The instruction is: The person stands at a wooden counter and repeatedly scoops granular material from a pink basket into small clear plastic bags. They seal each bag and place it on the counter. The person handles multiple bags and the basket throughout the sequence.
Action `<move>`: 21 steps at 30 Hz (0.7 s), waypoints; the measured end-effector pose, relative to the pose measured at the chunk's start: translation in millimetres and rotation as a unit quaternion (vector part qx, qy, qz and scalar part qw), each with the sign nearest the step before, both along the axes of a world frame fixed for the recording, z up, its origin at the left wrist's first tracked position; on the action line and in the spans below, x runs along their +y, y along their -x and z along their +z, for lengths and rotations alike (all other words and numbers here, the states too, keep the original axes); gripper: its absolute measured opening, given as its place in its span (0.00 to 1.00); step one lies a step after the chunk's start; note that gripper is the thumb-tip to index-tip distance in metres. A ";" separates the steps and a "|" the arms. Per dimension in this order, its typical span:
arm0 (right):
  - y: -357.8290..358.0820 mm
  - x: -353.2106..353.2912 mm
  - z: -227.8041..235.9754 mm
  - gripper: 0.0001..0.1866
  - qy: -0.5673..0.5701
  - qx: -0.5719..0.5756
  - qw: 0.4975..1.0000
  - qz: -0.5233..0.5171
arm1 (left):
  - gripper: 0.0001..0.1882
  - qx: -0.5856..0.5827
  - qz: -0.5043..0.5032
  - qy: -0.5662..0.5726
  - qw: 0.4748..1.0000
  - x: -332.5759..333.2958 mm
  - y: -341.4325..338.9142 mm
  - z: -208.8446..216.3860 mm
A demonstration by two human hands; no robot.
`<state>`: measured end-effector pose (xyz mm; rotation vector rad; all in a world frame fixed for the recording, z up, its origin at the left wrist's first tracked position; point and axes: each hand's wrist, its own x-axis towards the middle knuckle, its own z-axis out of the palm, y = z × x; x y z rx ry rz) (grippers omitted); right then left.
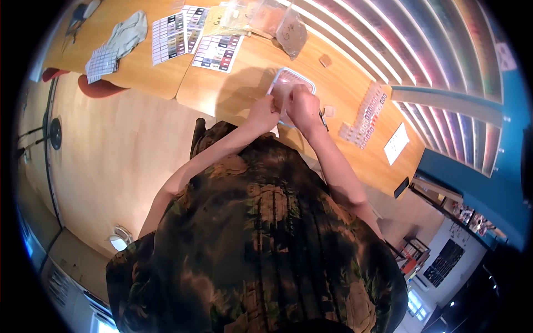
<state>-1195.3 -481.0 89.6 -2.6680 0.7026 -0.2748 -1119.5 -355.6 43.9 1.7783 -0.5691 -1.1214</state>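
Note:
Both of my hands are over a clear plastic box (308,81) with a pale bluish rim, at the near edge of the wooden table. A small see-through plastic bag (283,95) appears to be stretched between them, its outline faint. My left hand (263,115) is closed in a pinch at the bag's left side. On the right, my right hand (303,111) curls into a fist with its knuckles up, hiding its fingertips. A dark pen (323,120) lies just right of the right wrist, near a small tan square (330,111).
Colour charts (219,54) and filled clear bags (291,36) lie at the back. Rows of small clear pieces (364,117), a white card (396,144) and a phone (401,187) are on the right. Sloped racks (411,44) border the table; a grey cloth (127,34) lies far left.

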 end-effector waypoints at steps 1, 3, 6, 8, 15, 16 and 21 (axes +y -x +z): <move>2.2 0.6 -7.6 0.06 -0.013 0.000 1.000 0.009 | 0.20 0.009 -0.001 0.015 1.000 -0.8 0.8 -9.3; 7.0 1.4 -17.1 0.07 -0.041 -0.001 0.999 0.023 | 0.20 0.026 -0.006 0.045 0.999 -1.4 1.0 -17.5; 10.2 -9.5 -18.0 0.08 -0.148 -0.006 0.989 -0.027 | 0.20 0.082 -0.001 0.066 0.994 -0.8 -1.1 -10.9; 19.0 -17.4 -11.3 0.05 -0.259 -0.042 0.962 -0.073 | 0.21 0.087 0.002 0.072 0.994 1.1 -1.9 -1.5; 45.8 -23.8 12.7 0.04 -0.530 -0.127 0.811 -0.214 | 0.26 0.084 -0.039 0.033 0.995 1.7 -8.1 43.4; 49.9 -26.0 14.1 0.04 -0.541 -0.132 0.800 -0.224 | 0.26 0.070 -0.040 0.020 0.997 2.0 -7.8 41.9; 57.4 -26.1 11.5 0.05 -0.512 -0.169 0.808 -0.238 | 0.24 0.047 -0.059 -0.018 0.997 0.8 -10.9 54.5</move>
